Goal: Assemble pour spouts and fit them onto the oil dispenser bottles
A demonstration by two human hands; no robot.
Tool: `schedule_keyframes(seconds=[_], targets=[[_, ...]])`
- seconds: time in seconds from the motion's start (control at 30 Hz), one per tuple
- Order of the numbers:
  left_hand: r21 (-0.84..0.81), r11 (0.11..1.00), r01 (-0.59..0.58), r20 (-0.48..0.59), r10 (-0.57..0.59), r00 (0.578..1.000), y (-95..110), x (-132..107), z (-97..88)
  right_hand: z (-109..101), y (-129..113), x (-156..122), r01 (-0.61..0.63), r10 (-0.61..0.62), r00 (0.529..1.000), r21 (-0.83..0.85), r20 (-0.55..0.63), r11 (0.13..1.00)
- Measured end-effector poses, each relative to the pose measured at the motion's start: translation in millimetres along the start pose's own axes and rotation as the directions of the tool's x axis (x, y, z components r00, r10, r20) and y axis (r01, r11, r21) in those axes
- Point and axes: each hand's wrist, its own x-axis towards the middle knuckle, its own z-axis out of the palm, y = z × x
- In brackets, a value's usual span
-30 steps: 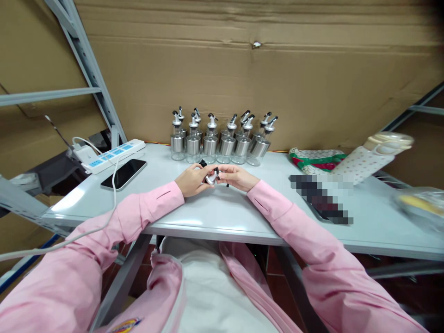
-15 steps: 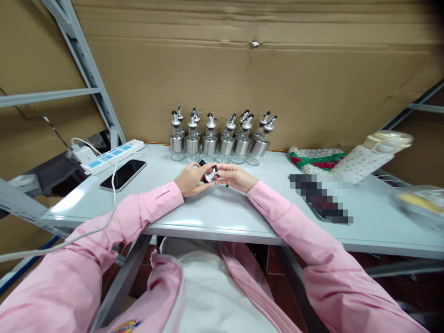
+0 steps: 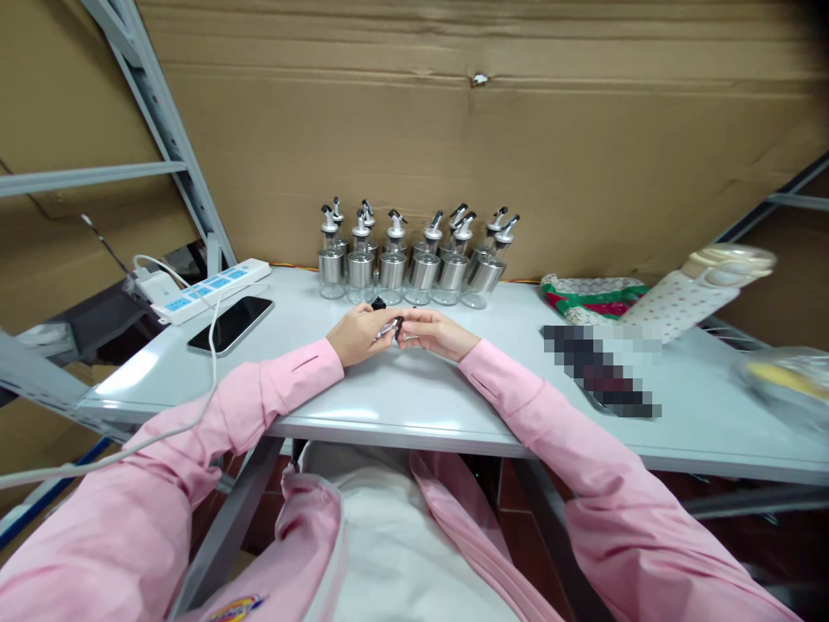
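Note:
Above the table's near middle, my left hand (image 3: 358, 335) is wrapped round an oil bottle pour spout (image 3: 388, 329). Its black ribbed end sticks up beyond the fingers, and much of the silver body is covered by the hand. My right hand (image 3: 444, 333) meets it from the other side, fingertips pinching the spout's black flip cap (image 3: 398, 328). Just behind both hands stand several glass oil bottles (image 3: 392, 271) with steel sleeves, each topped by a similar silver and black spout.
On the left of the table (image 3: 311, 397) lie a phone (image 3: 231, 326) and a white power strip (image 3: 213, 289) with a cable crossing my left sleeve. To the right are a patterned cloth (image 3: 586, 295), a dotted cup (image 3: 686, 294), a blurred-out dark item (image 3: 599, 371) and a plastic-wrapped bowl (image 3: 790, 384).
The spout has turned in my fingers, so less of its silver body shows. The black cap now points downward between my hands. Both hands stay in nearly the same place.

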Motion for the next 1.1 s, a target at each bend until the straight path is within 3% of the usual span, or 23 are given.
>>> schedule_keyframes(seconds=[0.23,0.87,1.1], targets=[[0.013,1.0,0.02,0.059,-0.02,0.998,1.0,-0.2,-2.3,-2.2,1.5,1.3,0.015,-0.015,1.0,-0.009,0.003,1.0],[0.007,1.0,0.023,0.086,-0.024,0.996,2.3,0.7,-4.1,-3.3,6.3,2.9,0.035,-0.036,0.999,-0.049,-0.026,0.998],[-0.035,0.999,0.039,0.065,-0.037,0.997,-0.2,-0.7,-2.3,2.4,7.1,4.5,0.114,-0.118,0.992,-0.069,-0.053,0.991]])
